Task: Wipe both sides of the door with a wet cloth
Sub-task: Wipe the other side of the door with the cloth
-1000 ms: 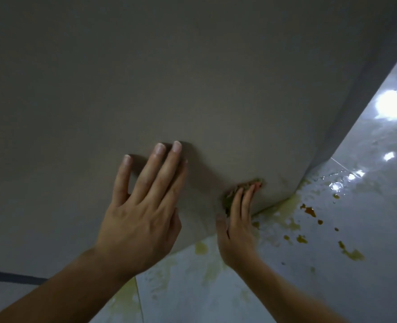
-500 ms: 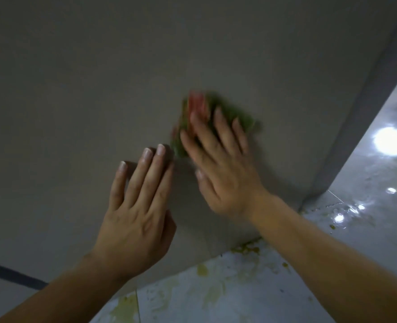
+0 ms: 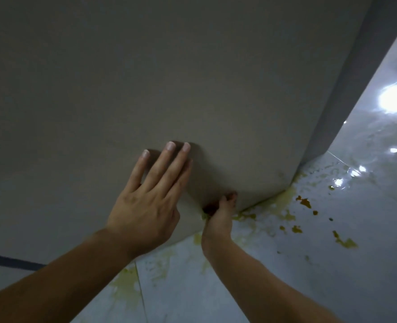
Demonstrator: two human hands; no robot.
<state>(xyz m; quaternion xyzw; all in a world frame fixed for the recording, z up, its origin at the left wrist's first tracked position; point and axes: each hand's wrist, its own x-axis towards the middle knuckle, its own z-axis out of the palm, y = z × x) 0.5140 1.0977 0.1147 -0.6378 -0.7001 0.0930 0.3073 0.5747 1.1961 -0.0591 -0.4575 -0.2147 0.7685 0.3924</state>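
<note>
A plain beige door (image 3: pixel 193 78) fills most of the view, its bottom edge just above the floor. My left hand (image 3: pixel 148 201) rests flat on the door face with straight fingers. My right hand (image 3: pixel 220 213) is low at the door's bottom edge and presses a cloth (image 3: pixel 208 209) against it. Only a small dark red and green bit of the cloth shows beside the hand; the rest is hidden under it.
The glossy pale tiled floor (image 3: pixel 332 264) is wet and carries yellow smears (image 3: pixel 283 206) and orange-brown spots (image 3: pixel 305 202) near the door's corner. A dark grey door frame (image 3: pixel 355 78) runs up at the right. A dark strip (image 3: pixel 11 262) lies at lower left.
My right hand swept the cloth from the door's bottom up to mid-height, then back down to the bottom edge. My left hand stayed flat on the door.
</note>
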